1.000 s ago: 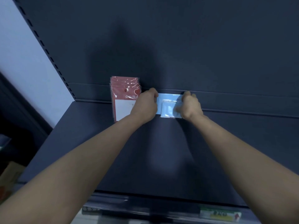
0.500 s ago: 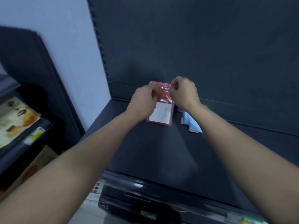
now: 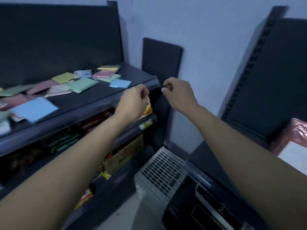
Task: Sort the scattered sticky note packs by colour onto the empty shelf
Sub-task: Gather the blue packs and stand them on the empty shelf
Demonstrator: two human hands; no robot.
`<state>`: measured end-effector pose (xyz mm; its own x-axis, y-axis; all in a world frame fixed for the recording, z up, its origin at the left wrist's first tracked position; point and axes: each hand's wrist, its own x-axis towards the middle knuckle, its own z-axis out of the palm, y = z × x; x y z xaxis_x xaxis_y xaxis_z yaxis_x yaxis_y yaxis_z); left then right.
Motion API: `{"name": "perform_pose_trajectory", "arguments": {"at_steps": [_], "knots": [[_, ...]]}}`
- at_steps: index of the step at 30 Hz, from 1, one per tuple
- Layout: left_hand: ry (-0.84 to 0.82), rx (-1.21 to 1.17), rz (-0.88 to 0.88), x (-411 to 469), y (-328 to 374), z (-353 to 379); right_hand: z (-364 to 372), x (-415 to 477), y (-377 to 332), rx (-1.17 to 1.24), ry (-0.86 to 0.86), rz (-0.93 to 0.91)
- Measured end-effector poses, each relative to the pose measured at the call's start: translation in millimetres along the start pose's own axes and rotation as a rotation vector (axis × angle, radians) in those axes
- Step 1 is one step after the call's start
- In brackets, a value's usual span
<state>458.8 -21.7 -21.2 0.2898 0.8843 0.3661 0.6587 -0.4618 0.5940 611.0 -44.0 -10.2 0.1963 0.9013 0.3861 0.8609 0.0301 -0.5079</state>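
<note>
Dim, blue-cast head view, smeared by motion.
I read flat, soft light on the wall [image 3: 216, 47]. Sticky note packs [image 3: 79, 85] toward the left end of the shelf [image 3: 86, 103] blur. Glare streaks the red pack [image 3: 299, 130] at the right edge. The upright [image 3: 250, 63] leans from lens distortion.

We see a dark shelf [image 3: 86, 100] of matt painted metal carrying paper sticky note packs [image 3: 33, 109] with a faint plastic sheen. The red pack [image 3: 299, 130] at right wears glossy, crinkled film. Below, a perforated metal panel [image 3: 159, 170] and a cardboard box [image 3: 126, 155] look dull.
</note>
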Motion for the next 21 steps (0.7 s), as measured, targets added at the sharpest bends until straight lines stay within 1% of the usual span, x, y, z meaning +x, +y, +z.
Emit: {"name": "perform_pose_trajectory", "arguments": {"at_steps": [3,7,12,15,18,19,21], "knots": [[0.036,0.062,-0.096,-3.3,-60.0,-48.9,49.8,20.6,-57.2,0.07,-0.058,-0.096],[0.094,0.126,-0.244,-10.9,-130.7,-104.9,106.0,40.1,-123.4,0.124,-0.16,-0.168],[0.167,0.25,-0.487,-15.6,-202.5,-161.5,155.6,55.7,-181.2,0.136,-0.254,-0.261],[0.124,0.295,-0.591,-12.0,-228.1,-181.4,171.2,66.3,-196.0,0.135,-0.295,-0.296],[-0.009,0.416,-0.676,-4.3,-240.0,-189.0,180.8,81.4,-199.1,0.134,-0.326,-0.309],[-0.046,0.423,-0.699,-1.9,-240.3,-190.2,183.9,86.9,-198.4,0.137,-0.339,-0.31],[-0.078,0.364,-0.727,3.3,-238.8,-191.2,189.5,98.8,-194.6,0.137,-0.365,-0.303]]}}
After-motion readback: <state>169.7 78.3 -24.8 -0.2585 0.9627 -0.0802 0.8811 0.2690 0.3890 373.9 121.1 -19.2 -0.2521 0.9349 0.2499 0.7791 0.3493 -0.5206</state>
